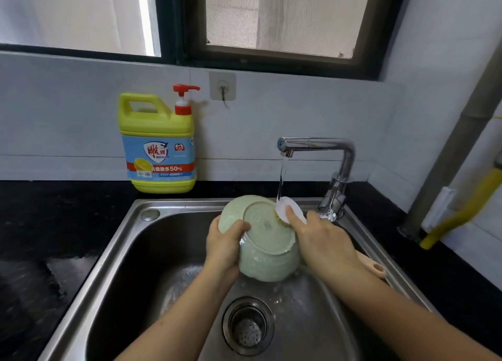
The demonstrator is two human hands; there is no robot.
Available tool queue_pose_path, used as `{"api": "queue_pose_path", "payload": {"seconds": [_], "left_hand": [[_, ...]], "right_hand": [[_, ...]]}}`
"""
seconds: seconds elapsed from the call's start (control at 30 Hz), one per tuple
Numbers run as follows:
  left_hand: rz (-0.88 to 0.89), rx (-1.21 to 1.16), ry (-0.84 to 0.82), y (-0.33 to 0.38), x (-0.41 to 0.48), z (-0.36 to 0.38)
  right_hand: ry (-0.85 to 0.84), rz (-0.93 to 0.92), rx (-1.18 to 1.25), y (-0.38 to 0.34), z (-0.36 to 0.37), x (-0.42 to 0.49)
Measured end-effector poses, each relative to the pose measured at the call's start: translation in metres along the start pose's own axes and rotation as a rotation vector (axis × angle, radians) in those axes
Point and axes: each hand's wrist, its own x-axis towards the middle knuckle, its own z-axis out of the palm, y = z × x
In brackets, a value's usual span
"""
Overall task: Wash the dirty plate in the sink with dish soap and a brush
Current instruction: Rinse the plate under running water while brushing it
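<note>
A pale green plate (pixel 264 241) is held over the steel sink (pixel 130 249), its underside turned up toward me. My left hand (pixel 224 245) grips its left rim, thumb on the base. My right hand (pixel 323 241) grips a brush with a white head (pixel 284 207) and a pinkish handle (pixel 376 268), forefinger pressing the head against the plate's upper right edge. Water streams from the chrome faucet (pixel 326 148) onto the brush head. A yellow dish soap bottle (pixel 159 143) with a red pump stands on the counter behind the sink's left corner.
The drain strainer (pixel 248 325) lies at the sink's bottom, wet around it. Black countertop (pixel 49 219) flanks the sink on both sides. A wall hook (pixel 222 87) is stuck to the backsplash. A grey pipe (pixel 456 143) and a yellow pipe (pixel 461 214) run down at the right.
</note>
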Motion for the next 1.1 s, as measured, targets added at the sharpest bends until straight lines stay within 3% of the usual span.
{"api": "queue_pose_path", "payload": {"seconds": [0.13,0.3,0.47,0.6,0.7,0.77,0.87,0.93,1.1], "left_hand": [[0.027,-0.010,0.033,0.001,0.001,-0.001],[0.011,-0.009,0.037,0.001,0.002,-0.003],[-0.064,-0.076,-0.062,0.002,-0.002,-0.002],[-0.061,-0.062,-0.059,0.003,-0.002,0.000],[-0.032,-0.025,-0.030,0.003,-0.001,-0.001],[0.011,0.019,-0.025,0.005,-0.001,-0.002],[0.054,0.071,-0.049,0.007,-0.004,0.000],[0.090,0.140,-0.062,0.007,-0.006,0.000],[0.362,0.479,-0.164,0.011,-0.008,-0.006]], "right_hand": [[-0.071,-0.050,-0.039,0.002,-0.007,-0.013],[-0.145,-0.169,0.095,-0.016,-0.027,-0.031],[-0.043,-0.134,0.150,-0.029,-0.029,-0.007],[0.061,-0.052,0.073,-0.019,-0.022,0.010],[0.047,-0.016,0.052,-0.007,-0.012,0.005],[0.036,0.055,0.249,0.008,-0.006,0.005],[0.040,0.239,1.006,0.018,0.002,0.007],[0.050,0.331,1.327,0.019,0.006,0.005],[-0.186,0.416,1.518,0.024,0.015,-0.006]]}}
